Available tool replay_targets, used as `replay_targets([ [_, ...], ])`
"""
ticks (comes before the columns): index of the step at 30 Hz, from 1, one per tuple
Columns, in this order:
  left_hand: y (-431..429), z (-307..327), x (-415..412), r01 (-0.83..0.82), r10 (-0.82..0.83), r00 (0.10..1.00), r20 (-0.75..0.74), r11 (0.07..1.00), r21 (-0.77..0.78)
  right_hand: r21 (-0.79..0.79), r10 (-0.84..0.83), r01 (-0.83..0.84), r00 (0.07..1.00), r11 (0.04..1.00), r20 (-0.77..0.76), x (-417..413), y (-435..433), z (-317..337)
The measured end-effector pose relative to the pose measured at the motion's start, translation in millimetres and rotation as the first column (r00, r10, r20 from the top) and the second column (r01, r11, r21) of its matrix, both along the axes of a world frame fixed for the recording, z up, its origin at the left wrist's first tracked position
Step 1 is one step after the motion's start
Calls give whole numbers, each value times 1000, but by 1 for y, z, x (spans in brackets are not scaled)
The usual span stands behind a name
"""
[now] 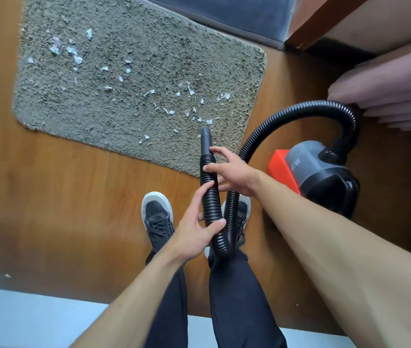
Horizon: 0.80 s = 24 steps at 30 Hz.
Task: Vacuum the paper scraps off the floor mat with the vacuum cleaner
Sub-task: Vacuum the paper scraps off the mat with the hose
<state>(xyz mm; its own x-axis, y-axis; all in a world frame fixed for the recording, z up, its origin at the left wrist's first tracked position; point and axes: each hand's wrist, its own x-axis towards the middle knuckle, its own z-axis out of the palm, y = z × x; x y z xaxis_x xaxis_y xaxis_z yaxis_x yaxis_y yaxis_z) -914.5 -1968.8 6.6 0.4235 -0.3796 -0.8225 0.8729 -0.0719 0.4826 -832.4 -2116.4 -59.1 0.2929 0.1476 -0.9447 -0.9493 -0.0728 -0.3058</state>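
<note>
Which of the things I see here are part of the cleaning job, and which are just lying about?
For the job: floor mat, paper scraps, vacuum cleaner, its hose and nozzle, left hand and right hand both holding the hose.
Just there: shoes, pink fabric at the right, wooden floor.

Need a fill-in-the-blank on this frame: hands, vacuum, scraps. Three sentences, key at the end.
1. The left hand and the right hand both hold the black ribbed ____.
2. The ____ hand holds closer to the nozzle.
3. The paper scraps lie on the grey ____, not on the wooden floor.

Missing words: hose; right; mat.
</note>
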Motion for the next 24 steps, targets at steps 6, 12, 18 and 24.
replay_targets([
  [6, 16, -3, 2, -14, 14, 998, 66, 1000, 6, -8, -68, 68, 998, 998, -3, -2, 13, 2],
  [12, 33, -6, 8, 7, -7, 997, 81, 1000, -1, -47, -94, 94, 995, 995, -13, -2, 28, 5],
  [18, 42, -1, 17, -1, 2, 1000, 27, 999, -47, -88, -100, 98, 995, 991, -10, -2, 34, 16],
  [24, 44, -4, 22, 27, -27, 1000, 4, 1000, -9, -104, -57, 56, 998, 993, -10, 0, 41, 8],
])
